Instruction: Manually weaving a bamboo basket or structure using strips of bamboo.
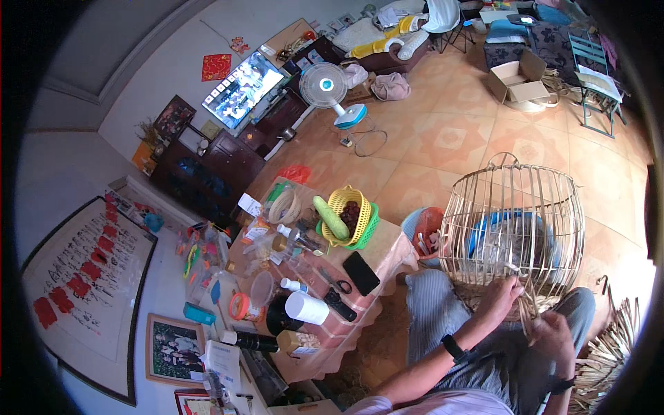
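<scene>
An open-ribbed basket point(568, 232) of pale bamboo lies between my knees, its woven end toward me. My left hand point(503, 296) is closed in a pinch at the near end of the basket, on a pale bamboo strip point(527, 301). To its right and a little nearer me, my right hand point(553, 333) is curled at the lower end of the same strips, slightly blurred. Its fingertips are partly hidden. Through the ribs shows a blue basin point(477, 238) beyond the basket.
A pile of loose strips point(612, 356) lies on the floor at my right. Left of me, a cluttered table point(387, 266) bears a phone point(361, 272), scissors point(339, 282), bottles and a yellow basket point(339, 202). A fan point(325, 86) and a cardboard box point(519, 81) stand farther off.
</scene>
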A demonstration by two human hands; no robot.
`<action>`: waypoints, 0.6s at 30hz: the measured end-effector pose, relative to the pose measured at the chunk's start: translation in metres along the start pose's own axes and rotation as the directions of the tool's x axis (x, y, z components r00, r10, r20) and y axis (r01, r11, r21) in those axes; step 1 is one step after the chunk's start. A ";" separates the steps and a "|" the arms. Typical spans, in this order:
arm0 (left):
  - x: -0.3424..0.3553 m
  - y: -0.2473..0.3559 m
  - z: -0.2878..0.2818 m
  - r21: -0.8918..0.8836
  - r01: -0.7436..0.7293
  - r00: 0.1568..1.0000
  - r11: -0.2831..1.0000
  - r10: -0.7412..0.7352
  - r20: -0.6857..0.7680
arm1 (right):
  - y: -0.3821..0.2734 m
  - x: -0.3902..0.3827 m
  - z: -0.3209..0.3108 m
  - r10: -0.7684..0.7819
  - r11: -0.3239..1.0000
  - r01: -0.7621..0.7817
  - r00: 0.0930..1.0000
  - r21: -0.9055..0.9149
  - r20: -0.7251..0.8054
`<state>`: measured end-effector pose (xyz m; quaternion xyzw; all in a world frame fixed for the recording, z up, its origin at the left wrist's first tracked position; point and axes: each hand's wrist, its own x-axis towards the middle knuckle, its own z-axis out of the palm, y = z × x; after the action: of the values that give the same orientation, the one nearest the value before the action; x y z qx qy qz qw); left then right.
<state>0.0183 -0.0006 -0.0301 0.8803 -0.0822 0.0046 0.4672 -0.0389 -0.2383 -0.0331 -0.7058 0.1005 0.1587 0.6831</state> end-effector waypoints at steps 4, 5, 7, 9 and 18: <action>-0.003 0.000 0.001 0.006 0.003 0.999 1.000 -0.003 -0.045 | 0.004 -0.009 -0.008 -0.090 0.996 0.086 0.991 0.038 0.100; -0.003 0.001 0.001 0.024 0.011 0.998 1.000 -0.010 -0.058 | 0.002 -0.013 -0.017 -0.088 0.951 0.071 0.995 0.302 0.043; -0.005 0.003 0.000 0.039 0.014 0.998 0.999 -0.012 -0.067 | -0.006 -0.024 -0.029 -0.047 0.895 0.051 0.999 0.443 -0.020; -0.005 0.005 -0.001 -0.057 -0.009 0.994 0.998 0.002 -0.114 | -0.015 -0.033 -0.031 0.005 0.946 -0.061 0.985 0.319 0.171; -0.004 0.011 -0.007 -0.049 0.021 0.995 0.999 -0.026 -0.101 | 0.007 -0.033 -0.035 0.136 0.988 -0.151 0.959 0.041 0.247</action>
<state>0.0136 -0.0005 -0.0174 0.8684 -0.0479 0.0417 0.4917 -0.0692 -0.2763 -0.0267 -0.6511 0.0714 0.2900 0.6977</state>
